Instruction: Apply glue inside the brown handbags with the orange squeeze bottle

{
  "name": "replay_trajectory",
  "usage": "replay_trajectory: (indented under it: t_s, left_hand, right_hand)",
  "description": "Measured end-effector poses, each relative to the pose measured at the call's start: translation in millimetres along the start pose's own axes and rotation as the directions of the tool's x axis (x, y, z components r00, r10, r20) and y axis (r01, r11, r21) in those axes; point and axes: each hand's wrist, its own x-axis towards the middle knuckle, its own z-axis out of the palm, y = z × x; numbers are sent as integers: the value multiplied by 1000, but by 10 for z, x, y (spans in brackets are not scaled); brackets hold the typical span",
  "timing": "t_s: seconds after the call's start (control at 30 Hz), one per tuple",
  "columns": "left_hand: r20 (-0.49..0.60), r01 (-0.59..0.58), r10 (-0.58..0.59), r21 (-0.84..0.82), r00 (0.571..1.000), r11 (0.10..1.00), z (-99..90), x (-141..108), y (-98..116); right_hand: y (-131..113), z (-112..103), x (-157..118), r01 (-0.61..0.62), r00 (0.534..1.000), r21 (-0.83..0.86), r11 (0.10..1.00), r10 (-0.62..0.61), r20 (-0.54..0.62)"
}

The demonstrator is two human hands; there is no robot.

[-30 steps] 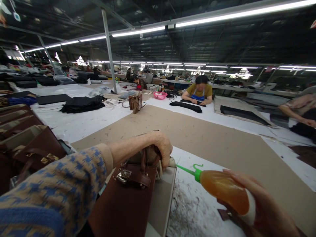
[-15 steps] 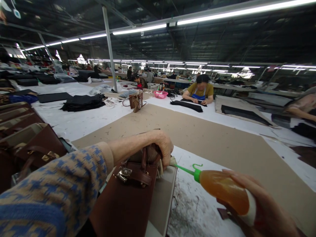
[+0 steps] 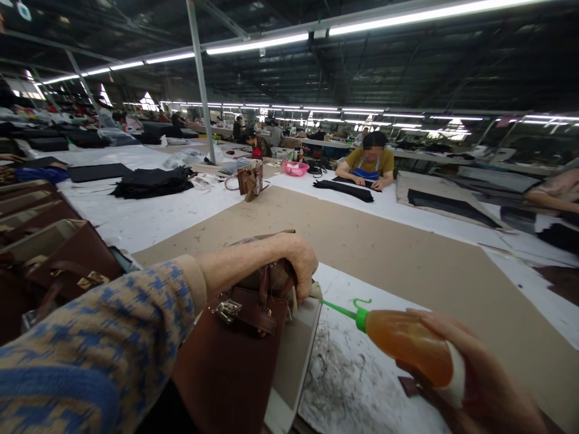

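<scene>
A brown handbag [image 3: 230, 361] with a metal clasp [image 3: 228, 309] and a pale lining stands tilted in front of me. My left hand [image 3: 302, 265] reaches over its top, fingers bent down and pressed on the bag's upper edge by the lining; the fingertips are partly hidden. On the right, my right hand [image 3: 484, 367] is wrapped round a squeeze bottle [image 3: 407, 343] of amber liquid. The bottle's thin green nozzle [image 3: 337, 308] points left, its tip at the bag's edge close to my left fingers.
More brown bags [image 3: 67, 265] stand in a row at the left. A brown board [image 3: 362, 235] covers part of the white table [image 3: 149, 220]. Farther back are a small brown bag [image 3: 250, 181], black pieces [image 3: 154, 182], a pink basket [image 3: 295, 169] and a person [image 3: 373, 163] at work.
The handbag has tilted slightly and shifted a little. Both hands keep nearly the same pose, the nozzle tip still beside the bag's edge. The camera view has moved slightly.
</scene>
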Motion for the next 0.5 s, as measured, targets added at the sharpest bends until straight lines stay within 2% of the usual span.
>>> replay_trajectory:
  t_s: [0.1, 0.3, 0.5]
  left_hand:
    - [-9, 21, -21, 30, 1000, 999, 3, -14, 27]
    - [-48, 9, -6, 52, 999, 999, 14, -7, 41]
    - [-56, 10, -6, 60, 998, 998, 31, 3, 18]
  right_hand:
    - [29, -23, -10, 3, 999, 41, 999, -5, 53]
    - [-1, 10, 66, 20, 994, 15, 1000, -22, 106]
    - [7, 17, 21, -33, 996, 19, 999, 32, 81]
